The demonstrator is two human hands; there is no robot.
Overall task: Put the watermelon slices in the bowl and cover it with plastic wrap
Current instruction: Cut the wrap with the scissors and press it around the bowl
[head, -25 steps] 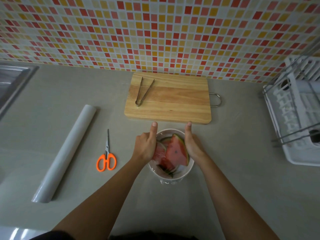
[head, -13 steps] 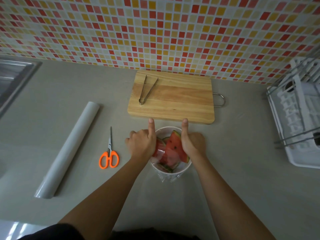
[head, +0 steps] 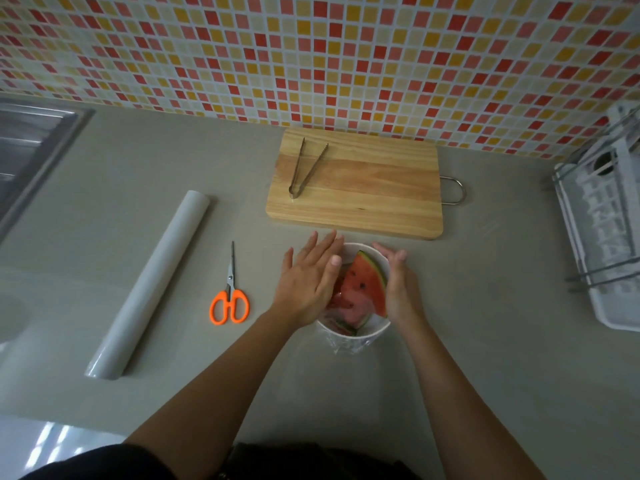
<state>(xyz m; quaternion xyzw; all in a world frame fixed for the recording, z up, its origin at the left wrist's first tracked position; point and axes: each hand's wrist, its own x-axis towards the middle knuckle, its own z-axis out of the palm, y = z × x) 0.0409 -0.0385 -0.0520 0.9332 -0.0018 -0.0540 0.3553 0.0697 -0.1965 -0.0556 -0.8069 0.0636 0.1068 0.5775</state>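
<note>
Round white bowl (head: 353, 336) of red watermelon slices (head: 363, 289), just near of the wooden cutting board (head: 363, 188)
The left hand (head: 308, 285) and right hand (head: 398, 282) flank it, fingers straight and gripping nothing, seemingly pressing clear plastic wrap (head: 346, 346) snug.
</note>
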